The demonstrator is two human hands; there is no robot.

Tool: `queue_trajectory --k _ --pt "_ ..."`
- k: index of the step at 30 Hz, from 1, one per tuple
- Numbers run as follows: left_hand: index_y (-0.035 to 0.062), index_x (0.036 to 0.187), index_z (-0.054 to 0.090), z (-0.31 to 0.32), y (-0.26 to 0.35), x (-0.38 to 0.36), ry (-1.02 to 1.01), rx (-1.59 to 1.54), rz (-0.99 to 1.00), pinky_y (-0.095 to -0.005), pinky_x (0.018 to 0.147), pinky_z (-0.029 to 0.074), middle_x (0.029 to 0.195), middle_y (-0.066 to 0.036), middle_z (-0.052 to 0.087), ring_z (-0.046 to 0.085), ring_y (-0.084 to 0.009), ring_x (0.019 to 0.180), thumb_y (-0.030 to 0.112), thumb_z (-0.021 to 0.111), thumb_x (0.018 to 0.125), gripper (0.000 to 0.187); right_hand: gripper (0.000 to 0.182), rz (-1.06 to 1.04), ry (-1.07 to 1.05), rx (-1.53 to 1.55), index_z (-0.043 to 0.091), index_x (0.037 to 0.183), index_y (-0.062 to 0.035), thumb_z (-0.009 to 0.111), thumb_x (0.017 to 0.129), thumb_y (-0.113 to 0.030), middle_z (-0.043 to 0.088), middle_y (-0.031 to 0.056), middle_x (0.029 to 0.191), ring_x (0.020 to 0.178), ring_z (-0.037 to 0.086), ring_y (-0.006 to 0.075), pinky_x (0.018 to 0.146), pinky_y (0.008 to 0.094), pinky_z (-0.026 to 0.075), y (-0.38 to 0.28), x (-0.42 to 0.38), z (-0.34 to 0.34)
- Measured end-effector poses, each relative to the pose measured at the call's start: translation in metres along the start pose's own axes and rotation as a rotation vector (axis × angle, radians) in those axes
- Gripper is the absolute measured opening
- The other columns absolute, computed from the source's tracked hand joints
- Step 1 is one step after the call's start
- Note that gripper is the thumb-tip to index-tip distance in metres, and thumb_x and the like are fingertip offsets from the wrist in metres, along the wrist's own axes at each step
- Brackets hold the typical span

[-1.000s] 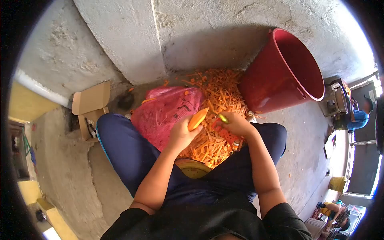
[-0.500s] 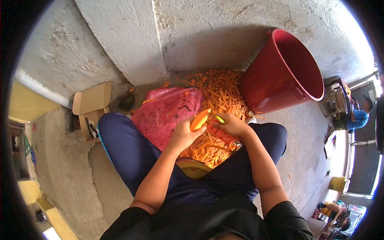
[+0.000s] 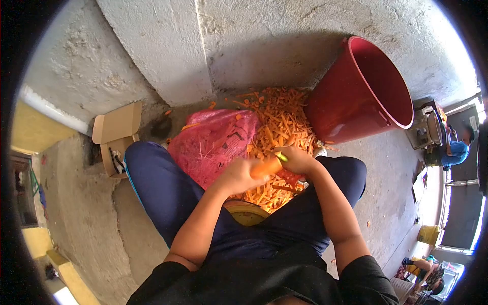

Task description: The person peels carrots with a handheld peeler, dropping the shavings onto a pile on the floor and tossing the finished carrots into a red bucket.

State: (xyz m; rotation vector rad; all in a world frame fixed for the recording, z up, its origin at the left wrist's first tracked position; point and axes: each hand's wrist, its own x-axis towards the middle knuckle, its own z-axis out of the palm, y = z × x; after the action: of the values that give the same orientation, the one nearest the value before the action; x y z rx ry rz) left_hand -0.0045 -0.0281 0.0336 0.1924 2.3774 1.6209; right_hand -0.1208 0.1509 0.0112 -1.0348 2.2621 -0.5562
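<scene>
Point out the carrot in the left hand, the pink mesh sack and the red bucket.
Carrot [image 3: 266, 168]: head view, middle of its blurred visible side.
Pink mesh sack [image 3: 212, 145]: head view, middle of its upper surface.
Red bucket [image 3: 336, 104]: head view, its outer wall.

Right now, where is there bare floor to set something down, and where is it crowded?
Mostly bare floor borders the right knee and red bucket; more lies left of the left knee, by the cardboard box. Crowded: between the knees, with mesh bag, peelings, carrot, left hand and right hand.
</scene>
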Motion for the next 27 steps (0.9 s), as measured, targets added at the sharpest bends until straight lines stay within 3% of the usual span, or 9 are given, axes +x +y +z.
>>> queue_trajectory --k 2,7,8,11,15,17,19,20,27 --pt "0.0038 0.08 0.058 0.013 0.013 -0.003 -0.134 0.205 0.216 -0.0339 0.061 0.044 0.071 -0.015 0.058 0.057 -0.0282 0.065 0.028 0.068 0.065 0.03 0.027 0.004 -0.029 -0.064 0.051 0.091 -0.0048 0.054 0.076 -0.027 0.058 0.0191 0.079 0.076 0.055 0.0365 0.067 0.0442 0.042 0.019 0.011 0.017" --pt "0.0068 0.086 0.054 0.022 0.0 0.006 0.065 -0.068 0.306 -0.0311 0.071 0.041 0.088 -0.01 0.055 0.053 -0.0218 0.085 0.026 0.065 0.071 0.027 0.03 -0.06 -0.072 -0.017 0.051 0.093 -0.0036 0.056 0.071 -0.023 0.059 0.0194 0.079 0.079 0.056 0.0365 0.068 0.0434 0.043 0.022 0.021 0.044" --pt "0.008 0.088 0.053 0.02 -0.005 0.007 0.128 -0.11 0.348 -0.0308 0.075 0.04 0.095 -0.009 0.054 0.051 -0.02 0.091 0.027 0.065 0.072 0.027 0.032 -0.333 -0.052 0.112 0.052 0.095 -0.0053 0.057 0.07 -0.023 0.059 0.0187 0.082 0.08 0.056 0.0365 0.07 0.042 0.044 0.032 0.023 0.052" --pt "0.0107 0.091 0.051 0.023 -0.002 0.012 0.221 -0.607 0.43 -0.0323 0.086 0.034 0.11 -0.008 0.045 0.04 -0.0175 0.107 0.029 0.063 0.075 0.027 0.029 -0.369 -0.095 0.498 0.053 0.102 -0.0067 0.054 0.076 -0.02 0.06 0.0123 0.095 0.088 0.056 0.0264 0.08 0.0349 0.041 -0.001 0.023 0.049" --pt "0.0074 0.099 0.051 0.018 -0.009 0.014 0.288 -0.903 0.36 -0.0322 0.093 0.03 0.11 -0.007 0.044 0.036 -0.0197 0.112 0.021 0.062 0.076 0.028 0.028 -0.117 -0.089 0.979 0.053 0.104 -0.003 0.051 0.081 -0.017 0.056 0.0096 0.104 0.096 0.051 0.0184 0.086 0.0308 0.038 0.013 0.027 0.064" --pt "0.0065 0.104 0.051 0.008 -0.021 0.012 0.353 -0.689 0.322 -0.031 0.09 0.033 0.108 -0.006 0.046 0.04 -0.0158 0.107 0.016 0.062 0.076 0.031 0.028 0.009 -0.112 1.159 0.053 0.104 -0.001 0.051 0.081 -0.016 0.055 0.0092 0.107 0.098 0.05 0.0167 0.087 0.0298 0.037 0.022 0.026 0.053" --pt "0.006 0.105 0.051 -0.008 -0.016 0.005 0.378 -0.445 0.283 -0.0287 0.086 0.038 0.104 -0.005 0.048 0.045 -0.0133 0.101 0.011 0.061 0.076 0.031 0.031 -0.048 -0.019 1.312 0.052 0.106 0.0014 0.053 0.079 -0.014 0.056 0.0095 0.104 0.095 0.052 0.0177 0.087 0.0297 0.038 -0.003 0.015 0.026" --pt "0.004 0.106 0.052 -0.013 -0.006 -0.004 0.238 -0.841 0.066 -0.0237 0.077 0.043 0.097 -0.003 0.052 0.052 -0.0108 0.086 0.005 0.06 0.076 0.031 0.031 -0.019 0.023 1.289 0.052 0.106 0.0015 0.053 0.079 -0.013 0.056 0.0097 0.104 0.095 0.052 0.0181 0.087 0.0298 0.038 -0.003 0.012 0.022" --pt "0.0013 0.112 0.049 -0.03 -0.002 -0.014 0.139 -0.787 0.008 -0.0218 0.07 0.045 0.095 -0.008 0.058 0.055 -0.0115 0.088 0.003 0.059 0.075 0.038 0.027 -0.01 0.063 1.299 0.05 0.107 -0.0006 0.05 0.08 -0.006 0.055 0.0085 0.102 0.093 0.053 0.0174 0.082 0.0296 0.041 0.0 0.003 0.008"
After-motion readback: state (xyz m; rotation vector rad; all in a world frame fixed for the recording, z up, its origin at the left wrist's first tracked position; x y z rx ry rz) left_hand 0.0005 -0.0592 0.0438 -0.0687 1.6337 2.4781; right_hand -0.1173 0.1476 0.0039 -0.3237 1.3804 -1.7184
